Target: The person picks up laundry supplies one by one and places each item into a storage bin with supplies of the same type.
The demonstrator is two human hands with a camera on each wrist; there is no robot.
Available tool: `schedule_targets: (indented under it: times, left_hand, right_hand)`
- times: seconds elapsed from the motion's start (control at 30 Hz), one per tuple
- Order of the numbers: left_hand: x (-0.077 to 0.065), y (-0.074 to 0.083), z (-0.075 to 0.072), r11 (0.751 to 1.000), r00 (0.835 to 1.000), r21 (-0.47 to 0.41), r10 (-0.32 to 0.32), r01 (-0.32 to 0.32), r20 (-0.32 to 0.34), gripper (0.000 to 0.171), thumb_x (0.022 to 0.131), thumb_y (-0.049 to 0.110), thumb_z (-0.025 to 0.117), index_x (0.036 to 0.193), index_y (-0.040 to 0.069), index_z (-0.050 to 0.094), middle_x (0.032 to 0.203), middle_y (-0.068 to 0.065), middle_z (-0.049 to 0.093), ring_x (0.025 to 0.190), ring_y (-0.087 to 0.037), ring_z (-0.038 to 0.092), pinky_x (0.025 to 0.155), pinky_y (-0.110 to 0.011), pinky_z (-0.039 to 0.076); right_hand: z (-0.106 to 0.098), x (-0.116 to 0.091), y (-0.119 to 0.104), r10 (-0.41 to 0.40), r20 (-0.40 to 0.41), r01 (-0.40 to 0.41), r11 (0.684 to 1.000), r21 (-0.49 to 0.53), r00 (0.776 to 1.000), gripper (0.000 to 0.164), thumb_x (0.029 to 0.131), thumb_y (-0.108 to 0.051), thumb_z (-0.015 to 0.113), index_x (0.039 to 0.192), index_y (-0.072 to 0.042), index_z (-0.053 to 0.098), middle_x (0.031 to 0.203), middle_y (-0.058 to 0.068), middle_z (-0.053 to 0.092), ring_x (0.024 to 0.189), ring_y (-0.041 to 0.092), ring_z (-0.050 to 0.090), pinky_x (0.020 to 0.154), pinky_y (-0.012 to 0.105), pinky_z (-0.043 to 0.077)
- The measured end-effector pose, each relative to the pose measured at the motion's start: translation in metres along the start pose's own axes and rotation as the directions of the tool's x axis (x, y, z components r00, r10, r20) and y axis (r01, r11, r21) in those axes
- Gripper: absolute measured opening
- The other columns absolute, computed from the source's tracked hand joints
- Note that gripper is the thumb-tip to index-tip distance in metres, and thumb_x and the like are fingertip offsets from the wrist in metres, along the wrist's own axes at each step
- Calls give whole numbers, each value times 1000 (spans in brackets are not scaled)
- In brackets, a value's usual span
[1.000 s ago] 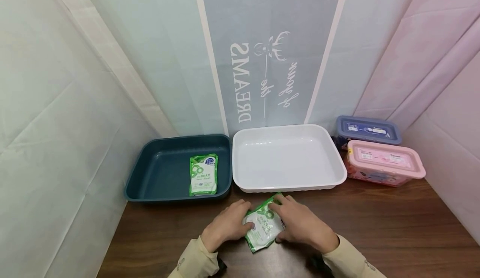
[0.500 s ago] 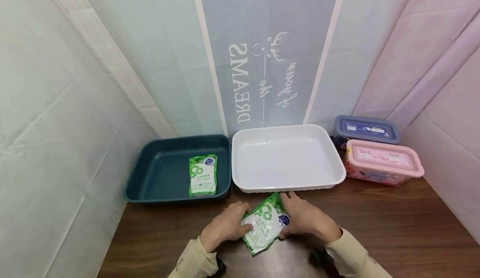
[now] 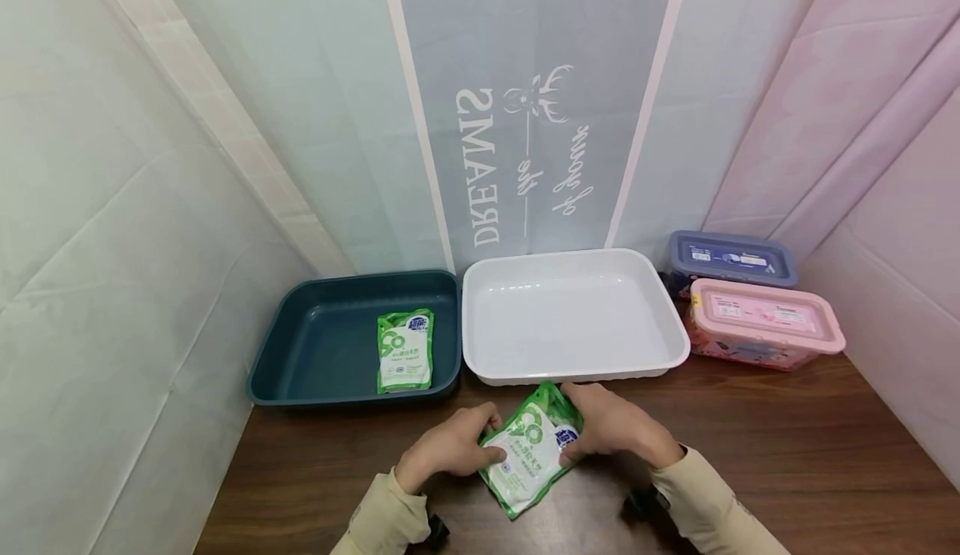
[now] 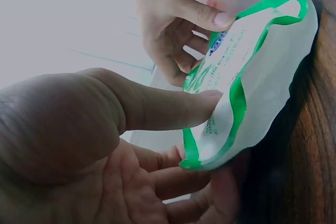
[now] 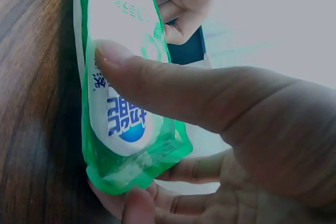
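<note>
A green and white pouch (image 3: 527,459) with a blue logo is tilted between my two hands over the wooden table. My left hand (image 3: 452,442) holds its left side. In the left wrist view the thumb presses the printed face of the pouch (image 4: 231,72), and the fingers curl beneath. The opposite side is gripped by my right hand (image 3: 613,423). Its thumb lies on the front of the pouch (image 5: 126,19) beside the logo, with fingers behind the green end. A similar pouch (image 3: 405,363) lies flat in the dark teal tray (image 3: 322,334).
Right of the teal tray stands a white tray (image 3: 570,322), just beyond the hands. A pink lidded box (image 3: 765,322) and a blue lidded box (image 3: 731,259) stand at the far right. Hanging cloth (image 3: 337,105) encloses the back and sides of the table (image 3: 787,447).
The right hand has shifted its hold from over the pouch's top to its right edge, uncovering the logo. The pouch now faces up more fully. The left hand stays nearly in place.
</note>
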State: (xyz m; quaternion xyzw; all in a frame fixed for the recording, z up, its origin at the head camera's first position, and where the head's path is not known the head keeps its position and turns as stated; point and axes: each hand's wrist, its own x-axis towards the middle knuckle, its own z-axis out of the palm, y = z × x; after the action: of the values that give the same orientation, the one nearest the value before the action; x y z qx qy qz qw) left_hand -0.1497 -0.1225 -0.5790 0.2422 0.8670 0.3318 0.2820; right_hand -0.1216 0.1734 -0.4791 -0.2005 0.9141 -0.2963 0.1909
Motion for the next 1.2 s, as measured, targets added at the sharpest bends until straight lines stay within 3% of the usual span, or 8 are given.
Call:
schedule_targets:
  times: [0.13, 0.3, 0.53, 0.63, 0.83, 0.97, 1.07, 1.2]
  left_hand:
    - [6, -12, 1, 999, 999, -15, 43, -43, 31, 38, 98, 49, 76, 127, 30, 63, 116, 10, 65, 105, -4, 61, 86, -31, 55]
    - [4, -7, -4, 994, 995, -70, 87, -84, 41, 35, 102, 42, 72, 131, 25, 63, 120, 7, 67, 108, -6, 64, 87, -30, 55]
    - [-29, 62, -30, 951, 991, -309, 60, -20, 122, 23, 102, 8, 70, 123, 7, 59, 104, -3, 71, 88, -11, 67, 78, -26, 53]
    - [-36, 74, -33, 925, 989, -380, 45, 13, 143, 23, 102, 1, 67, 122, 5, 58, 100, -5, 71, 83, -11, 64, 73, -24, 49]
    - [-41, 75, -39, 892, 972, -451, 140, -41, 189, 20, 105, 3, 63, 125, 5, 60, 87, -1, 66, 70, -10, 52, 65, -23, 42]
    - [-42, 73, -45, 866, 954, -490, 219, -95, 203, 23, 106, 2, 61, 129, 1, 59, 89, 0, 69, 72, -7, 57, 68, -21, 45]
    - [-42, 73, -46, 857, 947, -502, 247, -115, 205, 24, 106, 1, 60, 129, -2, 58, 91, -1, 70, 76, -6, 60, 70, -20, 46]
    - [-42, 74, -46, 864, 942, -491, 250, -113, 223, 22, 106, 1, 60, 128, -2, 57, 84, 1, 65, 65, -6, 50, 65, -20, 42]
  right_hand:
    - [-3, 0, 4, -47, 41, 46, 999, 17, 998, 67, 70, -30, 103, 118, -11, 60, 96, -2, 59, 88, 15, 55, 78, 33, 48]
    - [-9, 1, 5, -87, 33, 86, 996, 26, 996, 78, 72, -29, 101, 136, -13, 58, 111, -2, 63, 100, 16, 57, 89, 37, 50]
    - [-14, 2, 5, -132, 51, 128, 989, 72, 990, 74, 75, -24, 99, 136, -17, 58, 108, -4, 62, 96, 13, 56, 87, 34, 49]
    - [-16, 2, 6, -152, 65, 145, 985, 99, 986, 63, 77, -24, 97, 129, -18, 62, 104, -7, 63, 92, 9, 58, 85, 30, 49]
    - [-24, -2, 5, -202, 56, 188, 963, 192, 978, 61, 83, -26, 94, 134, -12, 65, 109, -5, 69, 91, 5, 63, 80, 25, 52]
    - [-28, -6, 5, -196, 54, 178, 955, 235, 979, 62, 86, -28, 92, 137, -8, 64, 108, -3, 72, 89, 6, 66, 75, 26, 56]
    - [-28, -8, 4, -164, 77, 130, 935, 329, 983, 62, 87, -24, 92, 138, -5, 61, 105, 3, 73, 83, 12, 71, 67, 37, 64]
    - [-27, -11, 1, -120, 126, 53, 895, 443, 985, 58, 88, -15, 90, 134, -1, 59, 100, 9, 73, 73, 22, 74, 61, 52, 64]
